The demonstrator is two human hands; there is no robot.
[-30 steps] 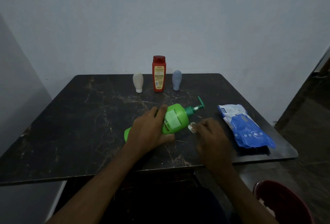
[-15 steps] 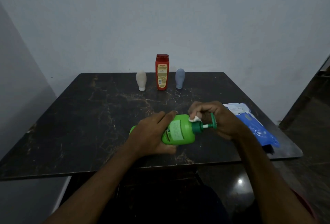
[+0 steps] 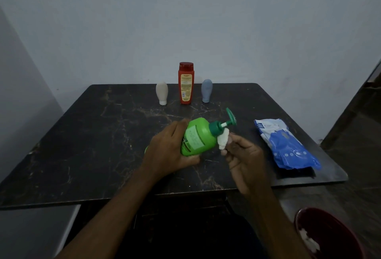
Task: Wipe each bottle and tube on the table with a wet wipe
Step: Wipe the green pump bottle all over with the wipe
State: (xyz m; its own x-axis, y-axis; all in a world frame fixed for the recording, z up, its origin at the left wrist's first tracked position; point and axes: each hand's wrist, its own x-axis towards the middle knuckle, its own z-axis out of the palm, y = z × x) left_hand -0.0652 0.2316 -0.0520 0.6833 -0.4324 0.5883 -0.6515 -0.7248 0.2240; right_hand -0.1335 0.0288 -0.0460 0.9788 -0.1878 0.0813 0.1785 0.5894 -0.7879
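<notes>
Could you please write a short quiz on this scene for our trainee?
1. True or false: the green pump bottle stands upright on the table.
2. The right hand holds the wet wipe at which part of it? A pump collar, B base, C label.
3. How many containers stand near the table's far edge?
Key: 1 false, the left hand holds it tilted. 2 A. 3 three: white tube, red bottle, blue-grey tube.

Tilted green pump bottle (image 3: pixel 196 138), white wipe (image 3: pixel 222 140) at collar
</notes>
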